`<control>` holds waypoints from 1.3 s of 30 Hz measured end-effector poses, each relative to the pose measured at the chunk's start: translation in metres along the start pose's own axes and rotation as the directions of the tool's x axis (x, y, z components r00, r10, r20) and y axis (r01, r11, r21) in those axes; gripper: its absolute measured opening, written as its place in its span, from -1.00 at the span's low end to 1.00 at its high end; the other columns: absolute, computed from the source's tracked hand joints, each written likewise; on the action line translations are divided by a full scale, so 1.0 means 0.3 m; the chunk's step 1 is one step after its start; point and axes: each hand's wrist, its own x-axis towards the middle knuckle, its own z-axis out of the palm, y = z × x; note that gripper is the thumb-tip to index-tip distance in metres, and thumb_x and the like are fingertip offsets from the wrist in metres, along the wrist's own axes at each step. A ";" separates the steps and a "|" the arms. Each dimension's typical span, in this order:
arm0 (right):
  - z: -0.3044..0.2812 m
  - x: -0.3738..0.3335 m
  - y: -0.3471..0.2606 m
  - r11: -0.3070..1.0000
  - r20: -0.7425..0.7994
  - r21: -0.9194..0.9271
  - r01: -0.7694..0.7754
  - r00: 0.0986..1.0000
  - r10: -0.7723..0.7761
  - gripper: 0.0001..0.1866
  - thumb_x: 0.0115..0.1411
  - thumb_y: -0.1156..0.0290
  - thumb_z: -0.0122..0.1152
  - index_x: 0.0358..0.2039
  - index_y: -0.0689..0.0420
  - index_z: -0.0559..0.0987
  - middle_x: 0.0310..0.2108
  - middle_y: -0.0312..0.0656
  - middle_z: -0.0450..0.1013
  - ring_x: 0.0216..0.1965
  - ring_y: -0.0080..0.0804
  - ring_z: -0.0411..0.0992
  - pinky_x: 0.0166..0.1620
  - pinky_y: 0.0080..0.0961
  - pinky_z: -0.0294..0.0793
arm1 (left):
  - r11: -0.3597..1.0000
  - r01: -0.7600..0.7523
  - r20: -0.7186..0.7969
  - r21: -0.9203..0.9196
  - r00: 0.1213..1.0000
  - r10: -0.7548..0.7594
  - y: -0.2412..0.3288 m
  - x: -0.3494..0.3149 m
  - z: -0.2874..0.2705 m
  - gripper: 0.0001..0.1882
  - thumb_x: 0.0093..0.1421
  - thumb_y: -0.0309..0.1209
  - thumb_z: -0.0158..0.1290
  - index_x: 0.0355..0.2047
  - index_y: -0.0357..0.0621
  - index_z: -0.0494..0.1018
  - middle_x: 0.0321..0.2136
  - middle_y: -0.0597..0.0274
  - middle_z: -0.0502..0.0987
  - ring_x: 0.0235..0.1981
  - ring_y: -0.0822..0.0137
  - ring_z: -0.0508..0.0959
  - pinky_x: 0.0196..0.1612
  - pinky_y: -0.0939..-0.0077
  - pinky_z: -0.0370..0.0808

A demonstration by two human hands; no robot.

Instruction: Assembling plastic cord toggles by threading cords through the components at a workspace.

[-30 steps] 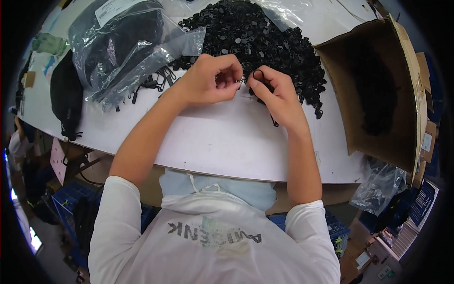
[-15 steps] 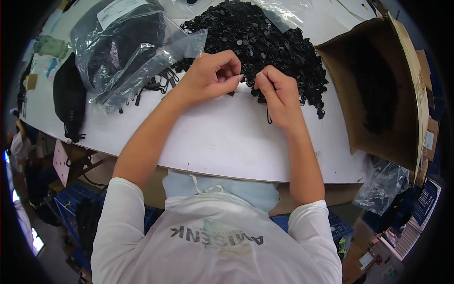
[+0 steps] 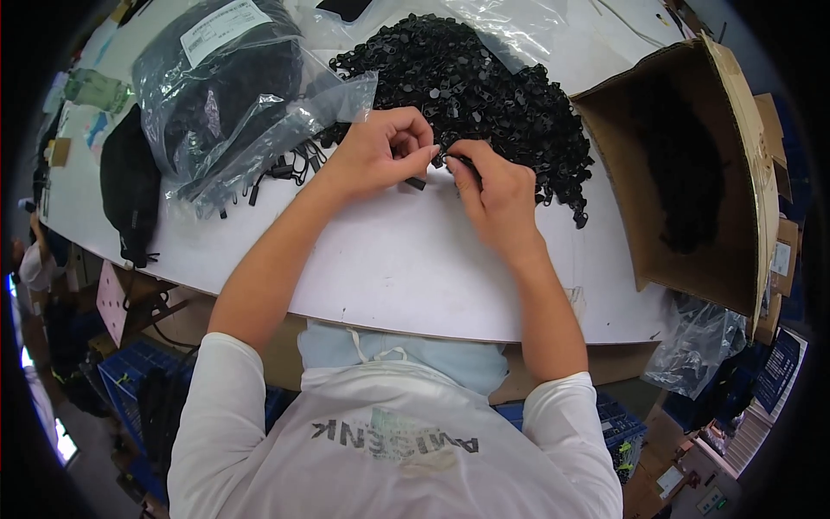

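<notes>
Hands (image 3: 379, 157) (image 3: 500, 192), two, one heap of black pieces (image 3: 458, 82)

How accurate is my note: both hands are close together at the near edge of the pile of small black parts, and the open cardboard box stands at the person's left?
The side of the open cardboard box is wrong: the head view shows it at the person's right. Both hands are indeed close together at the near edge of the pile of small black parts.

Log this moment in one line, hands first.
left hand: beside small black piece, grip unclear | right hand: pinching it | ahead: black heap | right: open carton
</notes>
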 end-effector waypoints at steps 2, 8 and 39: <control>0.004 0.000 -0.004 1.000 -0.004 -0.008 0.026 1.000 -0.026 -0.90 0.14 0.41 0.19 -0.35 0.12 0.50 -0.56 -0.18 0.47 -0.62 -0.23 0.43 -0.56 -0.39 0.37 | 1.000 -0.003 -0.001 0.008 1.000 0.003 -0.006 -0.001 -0.001 -0.87 0.11 -0.45 0.14 -0.46 -0.24 0.43 -0.63 0.35 0.50 -0.60 0.64 0.43 -0.56 0.75 0.30; 0.001 -0.008 -0.006 0.990 0.043 -0.115 0.080 0.996 -0.075 -0.91 0.10 0.39 0.22 -0.41 0.09 0.52 -0.62 -0.24 0.40 -0.64 -0.29 0.41 -0.60 -0.40 0.37 | 0.999 0.030 0.009 -0.039 1.000 -0.029 0.006 -0.007 0.002 -0.88 0.10 -0.47 0.13 -0.46 -0.28 0.45 -0.62 0.30 0.51 -0.60 0.59 0.48 -0.53 0.73 0.39; -0.025 0.000 -0.001 0.973 -0.090 -0.114 0.202 0.973 -0.213 -0.89 0.06 0.46 0.26 -0.47 0.16 0.49 -0.67 -0.25 0.33 -0.66 -0.35 0.37 -0.60 -0.47 0.31 | 0.972 0.231 0.060 -0.050 0.972 -0.228 0.034 0.003 0.008 -0.84 0.18 -0.45 0.08 -0.47 -0.30 0.40 -0.67 0.30 0.49 -0.62 0.54 0.54 -0.56 0.67 0.48</control>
